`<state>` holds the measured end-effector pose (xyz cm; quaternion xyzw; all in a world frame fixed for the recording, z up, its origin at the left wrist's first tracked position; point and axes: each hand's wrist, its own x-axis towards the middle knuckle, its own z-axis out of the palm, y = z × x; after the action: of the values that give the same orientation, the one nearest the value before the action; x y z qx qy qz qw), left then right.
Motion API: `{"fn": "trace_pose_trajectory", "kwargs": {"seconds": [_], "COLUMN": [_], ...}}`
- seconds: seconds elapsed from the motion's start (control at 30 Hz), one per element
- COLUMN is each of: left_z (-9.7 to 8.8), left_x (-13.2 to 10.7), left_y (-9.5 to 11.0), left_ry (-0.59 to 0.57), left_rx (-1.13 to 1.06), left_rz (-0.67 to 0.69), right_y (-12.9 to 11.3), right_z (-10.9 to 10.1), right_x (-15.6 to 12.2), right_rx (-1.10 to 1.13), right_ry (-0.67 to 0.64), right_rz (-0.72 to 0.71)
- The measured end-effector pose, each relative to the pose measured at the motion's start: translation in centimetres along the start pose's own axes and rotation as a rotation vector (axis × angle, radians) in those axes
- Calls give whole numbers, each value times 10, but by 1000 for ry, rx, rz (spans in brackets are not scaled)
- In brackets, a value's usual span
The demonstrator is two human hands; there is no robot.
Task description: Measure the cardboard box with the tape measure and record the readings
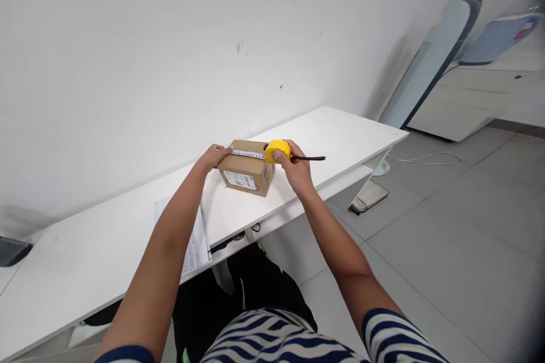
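Observation:
A small brown cardboard box (247, 173) with a white label on its near side stands on the white table (340, 130). My right hand (297, 170) is closed round a yellow tape measure (277, 151) at the box's right top edge. Its white tape (247, 154) is drawn out across the box top. My left hand (215, 156) pinches the tape's end at the box's left top edge. A black strap (310, 158) trails from the tape measure to the right.
A printed sheet of paper (196, 241) lies on the table under my left forearm. A dark object (12, 249) sits at the far left. White and grey-blue panels (430, 62) lean on the wall at right. A cable (426, 159) runs over the tiled floor.

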<state>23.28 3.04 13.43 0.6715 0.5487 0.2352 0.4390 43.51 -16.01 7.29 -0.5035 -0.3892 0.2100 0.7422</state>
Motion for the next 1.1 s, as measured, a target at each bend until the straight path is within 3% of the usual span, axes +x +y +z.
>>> {"fn": "trace_pose_trajectory", "kwargs": {"seconds": [0.17,0.3,0.57,0.8,1.0,1.1], "left_z": [8,10,10,17,24,26], "left_x": [8,10,14,10,-2,-2], "left_y": [-14,-21,-29,-27,-22,-22], "left_ry": [-225,-251,-354,-235,125,199], "left_rx": [-159,-254,-396,-365,-269,-201], "left_rz": [-31,-86,-156,-134,22,161], "right_y": [-2,-4,-2,8,10,10], "right_z": [4,-3,-1,-3,-3,-2], "right_x": [-4,-9,-13,-11,-11,-12], "right_rx": [12,9,29,25,11,18], "right_ry": [35,-20,30,58,75,84], "right_rz": [-4,-29,24,31,19,7]}}
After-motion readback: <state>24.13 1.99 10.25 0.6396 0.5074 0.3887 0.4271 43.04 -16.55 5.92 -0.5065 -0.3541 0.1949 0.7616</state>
